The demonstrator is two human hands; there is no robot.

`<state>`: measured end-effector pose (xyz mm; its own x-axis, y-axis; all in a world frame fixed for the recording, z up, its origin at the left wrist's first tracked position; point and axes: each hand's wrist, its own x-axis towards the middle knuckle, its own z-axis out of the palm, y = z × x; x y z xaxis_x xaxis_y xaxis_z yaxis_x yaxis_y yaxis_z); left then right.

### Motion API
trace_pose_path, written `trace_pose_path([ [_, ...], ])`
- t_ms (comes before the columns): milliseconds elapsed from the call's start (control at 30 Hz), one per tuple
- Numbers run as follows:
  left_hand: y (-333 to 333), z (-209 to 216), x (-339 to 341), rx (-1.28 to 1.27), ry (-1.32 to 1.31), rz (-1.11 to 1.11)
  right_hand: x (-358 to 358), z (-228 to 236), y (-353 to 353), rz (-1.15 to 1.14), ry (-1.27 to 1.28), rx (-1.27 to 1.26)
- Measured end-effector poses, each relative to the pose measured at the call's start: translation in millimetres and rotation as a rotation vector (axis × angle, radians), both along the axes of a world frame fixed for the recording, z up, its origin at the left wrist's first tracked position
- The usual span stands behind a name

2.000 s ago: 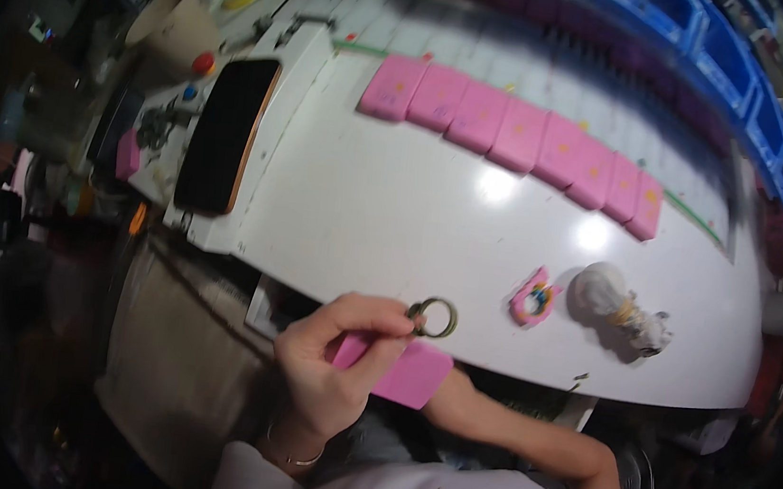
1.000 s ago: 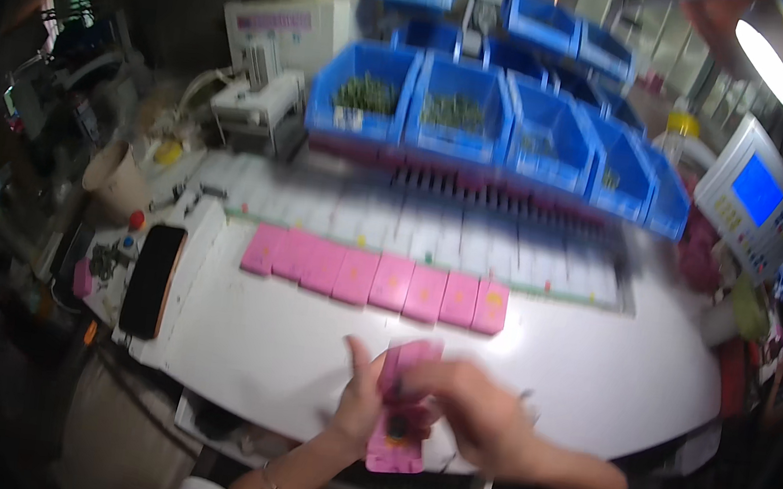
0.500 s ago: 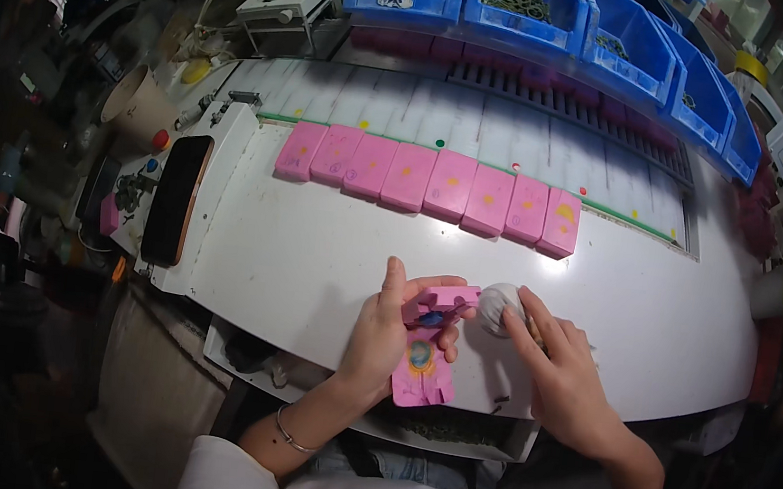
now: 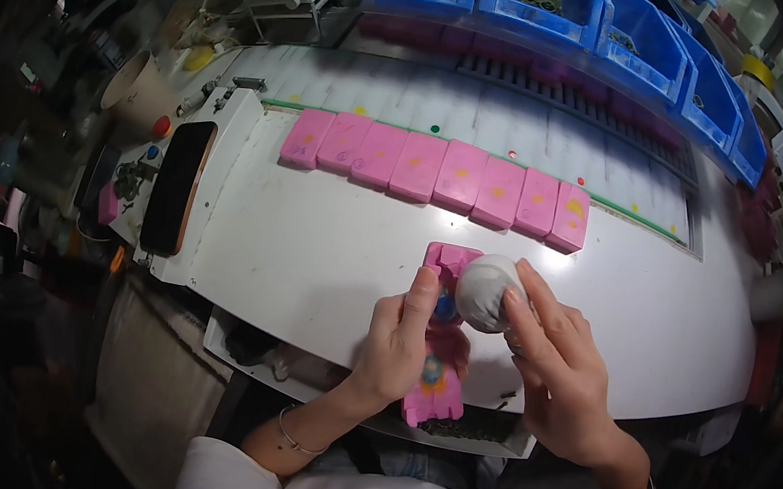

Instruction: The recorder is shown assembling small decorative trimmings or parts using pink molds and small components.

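A long pink mould block (image 4: 437,383) with small coloured pieces in its hollows lies at the near edge of the white table (image 4: 316,237). My left hand (image 4: 398,341) grips it from the left, thumb raised along its side. My right hand (image 4: 556,357) holds a white cloth ball (image 4: 487,291) pressed against the upper end of the block. The middle of the block is hidden by my fingers.
A row of several pink blocks (image 4: 437,171) lies across the table's middle. Blue bins (image 4: 569,5) line the back. A dark phone (image 4: 175,186) rests on a white stand at the left, near a paper cup (image 4: 135,93). A tray (image 4: 476,435) sits under the front edge.
My view swung from the bins down to the table. My left hand, earlier holding a small ring, now grips the pink block, and my right hand has brought the cloth ball onto it.
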<state>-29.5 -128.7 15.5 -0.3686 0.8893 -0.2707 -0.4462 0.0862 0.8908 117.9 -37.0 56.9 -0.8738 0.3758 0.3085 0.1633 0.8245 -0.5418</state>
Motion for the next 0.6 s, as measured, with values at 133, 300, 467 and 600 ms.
trace_pose_path([
  [133,3,-5,4,0.043,0.229,0.071,-1,-8,-9,-0.077,0.16,0.092],
  [300,6,-7,3,0.055,0.318,0.119,-5,2,-13,0.016,-0.117,0.109],
  [467,9,-8,5,-0.014,0.173,0.076,5,-12,-10,-0.052,0.007,0.111],
  [600,17,-11,7,0.059,0.314,0.138,-1,-10,-10,-0.04,-0.063,0.149],
])
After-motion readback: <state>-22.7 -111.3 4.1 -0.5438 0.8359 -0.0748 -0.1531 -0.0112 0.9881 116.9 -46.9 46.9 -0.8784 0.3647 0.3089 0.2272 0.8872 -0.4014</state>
